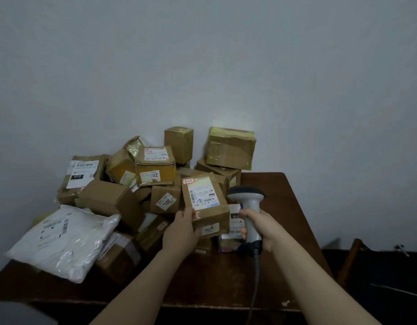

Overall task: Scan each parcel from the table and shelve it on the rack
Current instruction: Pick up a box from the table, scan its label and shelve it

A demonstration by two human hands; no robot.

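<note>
scanning looks barely begun: left grip (180, 232) curls round one labelled cardboard parcel (204, 200), right grip (264, 227) clasps the barcode scanner (248, 202), and a heap of parcels (113, 198) waits unshelved on the table (287, 207).

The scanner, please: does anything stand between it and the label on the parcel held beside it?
Nothing visible does. The scanner, gripped by the right hand, sits just right of the parcel that the left hand holds; its label lies uncovered.

A yellow-taped box (156, 166) is marked "002", and the brown box (166, 192) below it "301". The flat parcel (82, 160) at the left shows "010", upside down.
</note>
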